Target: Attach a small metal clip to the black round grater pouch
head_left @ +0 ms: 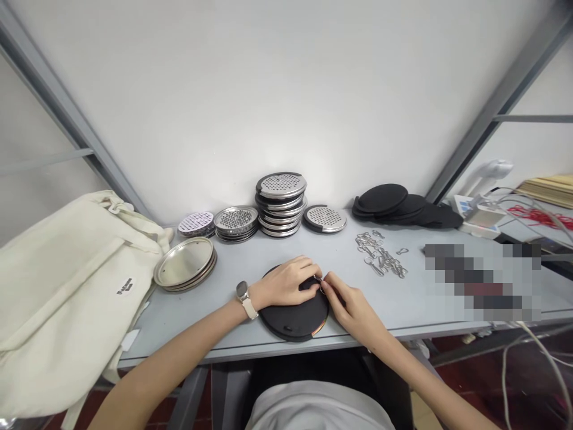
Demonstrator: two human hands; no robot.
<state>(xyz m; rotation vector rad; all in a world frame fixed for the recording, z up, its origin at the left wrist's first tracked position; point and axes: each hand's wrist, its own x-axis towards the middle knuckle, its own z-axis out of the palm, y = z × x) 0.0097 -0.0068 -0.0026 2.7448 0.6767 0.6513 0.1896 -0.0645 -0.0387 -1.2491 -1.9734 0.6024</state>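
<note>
A black round disc (293, 319) lies near the table's front edge, with a small dark nub and a shiny, coppery strip at its lower right rim. My left hand (289, 280) rests over the disc, fingers curled and thumb and index finger closed in at its upper right rim. There my right hand (351, 301) pinches a small metal ring clip (322, 289) between thumb and fingers. Both hands' fingertips meet at this spot, so part of the clip is hidden. To the right lies a loose pile of metal ring clips (382, 257).
Behind the hands stand a tall stack of perforated metal discs (282, 206), a single perforated disc (326, 218), and grater discs (236, 220). Plain metal plates (184, 263) and a cream bag (76, 286) are left; black discs (385, 200) and a power strip (477, 218) right.
</note>
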